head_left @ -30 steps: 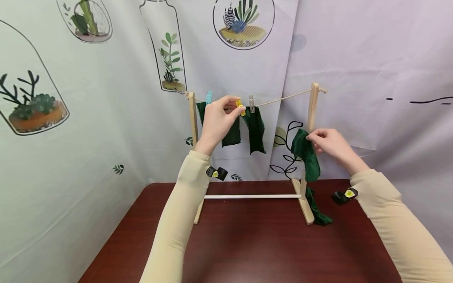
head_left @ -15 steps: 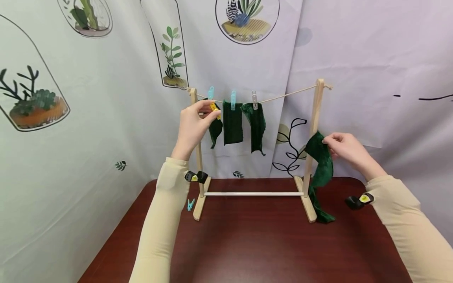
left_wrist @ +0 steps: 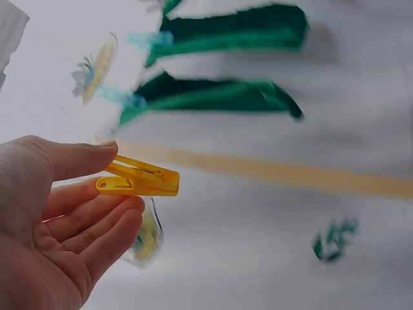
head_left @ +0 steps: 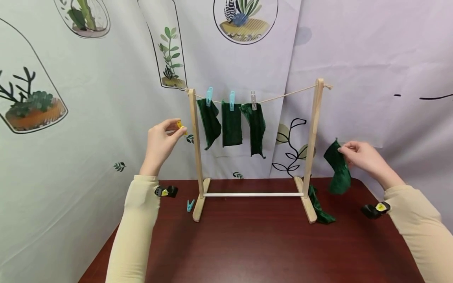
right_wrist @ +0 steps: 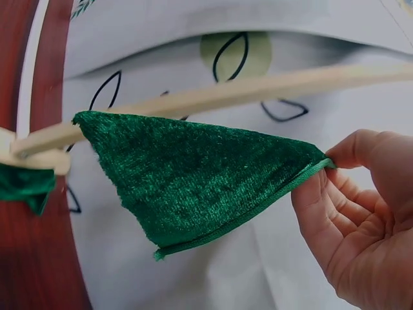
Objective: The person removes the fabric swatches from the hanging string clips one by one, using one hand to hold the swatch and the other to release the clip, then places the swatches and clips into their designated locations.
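Note:
My left hand (head_left: pixel 159 142) pinches a yellow clothespin (left_wrist: pixel 145 177) between thumb and fingers, left of the wooden stand (head_left: pixel 195 133). To the right of the stand, my right hand (head_left: pixel 364 158) pinches a piece of green velvety cloth (right_wrist: pixel 200 177) by one corner, and the cloth hangs down from it. On the string (head_left: pixel 286 95) hang three green cloth pieces: the left one (head_left: pixel 209 122) and middle one (head_left: pixel 232 126) under blue clothespins (head_left: pixel 232 100), the right one (head_left: pixel 257 129) under a greyish clothespin (head_left: pixel 253 100).
Another green cloth (head_left: pixel 320 210) lies on the dark red table (head_left: pixel 247 243) by the stand's right foot (head_left: pixel 305 199). A blue clothespin (head_left: pixel 190 205) lies beside its left foot (head_left: pixel 201 202). A white bar (head_left: pixel 253 195) joins the feet. Behind hangs a printed white backdrop (head_left: pixel 240 67).
My left hand has moved left and down, away from the string, with the yellow clothespin. My right hand has moved right and slightly down, carrying the green cloth away from the post.

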A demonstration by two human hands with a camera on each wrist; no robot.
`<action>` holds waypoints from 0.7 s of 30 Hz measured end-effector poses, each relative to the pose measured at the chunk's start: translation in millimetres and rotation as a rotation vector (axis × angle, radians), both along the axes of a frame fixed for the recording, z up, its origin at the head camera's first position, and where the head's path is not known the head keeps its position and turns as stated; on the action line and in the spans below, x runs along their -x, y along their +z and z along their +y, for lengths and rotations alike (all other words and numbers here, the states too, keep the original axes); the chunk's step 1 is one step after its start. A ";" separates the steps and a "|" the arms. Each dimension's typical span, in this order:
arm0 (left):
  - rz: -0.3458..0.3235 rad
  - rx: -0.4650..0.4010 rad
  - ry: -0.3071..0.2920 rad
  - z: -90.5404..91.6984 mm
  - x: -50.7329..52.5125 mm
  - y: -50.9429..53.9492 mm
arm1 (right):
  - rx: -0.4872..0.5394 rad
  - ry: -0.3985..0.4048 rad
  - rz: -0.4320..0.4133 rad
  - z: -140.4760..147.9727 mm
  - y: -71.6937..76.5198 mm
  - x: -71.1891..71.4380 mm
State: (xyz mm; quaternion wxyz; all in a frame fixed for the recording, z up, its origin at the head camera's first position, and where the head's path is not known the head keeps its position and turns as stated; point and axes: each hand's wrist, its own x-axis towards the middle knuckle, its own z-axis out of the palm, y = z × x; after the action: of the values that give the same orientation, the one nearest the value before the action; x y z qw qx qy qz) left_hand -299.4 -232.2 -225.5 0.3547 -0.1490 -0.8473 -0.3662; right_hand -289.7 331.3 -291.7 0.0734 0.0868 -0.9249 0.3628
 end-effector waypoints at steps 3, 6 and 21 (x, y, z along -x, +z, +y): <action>-0.052 0.027 0.032 -16.6 -1.6 -11.8 | -0.025 -0.008 -0.003 8.3 -7.2 0.2; -0.108 0.050 0.065 -30.7 -2.7 -24.4 | -0.060 -0.015 -0.010 16.1 -14.9 1.1; -0.304 0.085 0.168 -73.6 -11.1 -88.2 | -0.057 0.004 -0.023 29.8 -54.3 3.9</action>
State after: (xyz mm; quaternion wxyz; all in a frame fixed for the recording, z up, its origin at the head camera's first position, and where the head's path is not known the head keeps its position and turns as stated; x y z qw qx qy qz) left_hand -288.3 -305.8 -313.8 0.2452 -0.0356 -0.9153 -0.3176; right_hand -293.5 361.1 -345.9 0.0595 0.0867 -0.9354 0.3375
